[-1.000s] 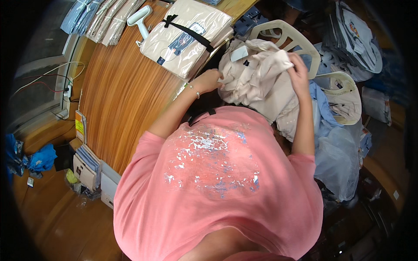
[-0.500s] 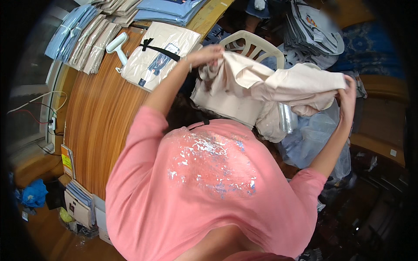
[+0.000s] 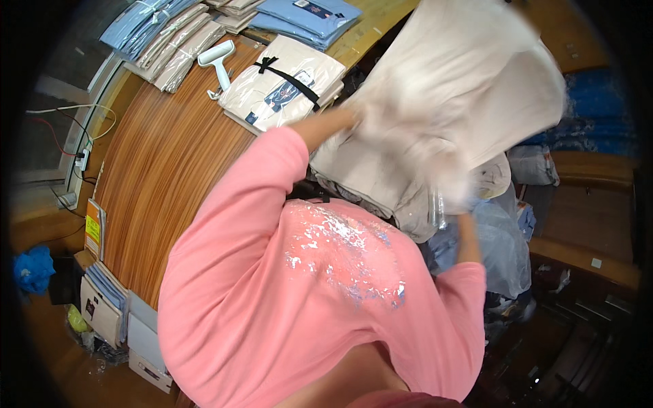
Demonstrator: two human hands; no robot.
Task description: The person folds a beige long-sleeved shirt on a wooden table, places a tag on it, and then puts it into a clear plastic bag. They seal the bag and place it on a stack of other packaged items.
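Observation:
A large beige cloth [image 3: 469, 61] billows up and away from me, smeared by motion. My left hand [image 3: 352, 118] is at its near left edge, closed on the gathered fabric, with the fingers blurred. Lower on the right, my right hand [image 3: 464, 201] grips the cloth too; folds and blur cover most of its fingers. Beneath lies a pile of beige fabric [image 3: 367, 177] close to my body, with a strip of shiny clear plastic [image 3: 439, 209] beside it.
On the wood-grain table [image 3: 170, 163] at left are a plastic-wrapped beige packet [image 3: 286, 85] with a black ribbon, a white lint roller [image 3: 218, 60] and bundles of folded blue cloth [image 3: 309, 20]. A translucent plastic bag [image 3: 496, 245] sits at right.
The cloth, held spread sideways before, has swung up and outward. My hands have come closer together, the right one lower and nearer my body. The view has shifted slightly.

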